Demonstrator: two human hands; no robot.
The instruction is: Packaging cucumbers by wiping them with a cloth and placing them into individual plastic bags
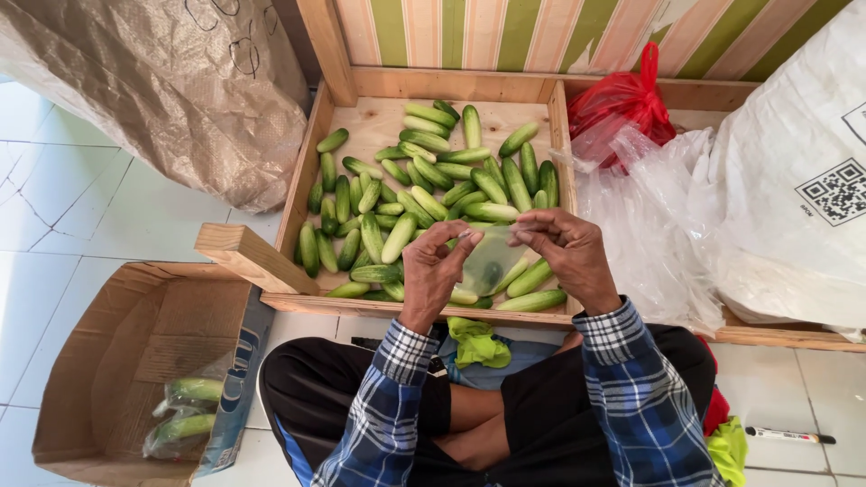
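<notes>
Both hands, left hand (433, 271) and right hand (570, 255), raised palms-inward over the wooden tray (307, 171), pinch the clear plastic bag (492, 257) by its top edge, its length hanging downward.

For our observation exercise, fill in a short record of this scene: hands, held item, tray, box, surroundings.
Left hand: pinches one edge of the clear plastic bag
Right hand: pinches the opposite edge
Wooden tray: loose green cucumbers
Cardboard box: bagged cucumbers inside
Right of tray: red bag, clear plastic bags
</notes>
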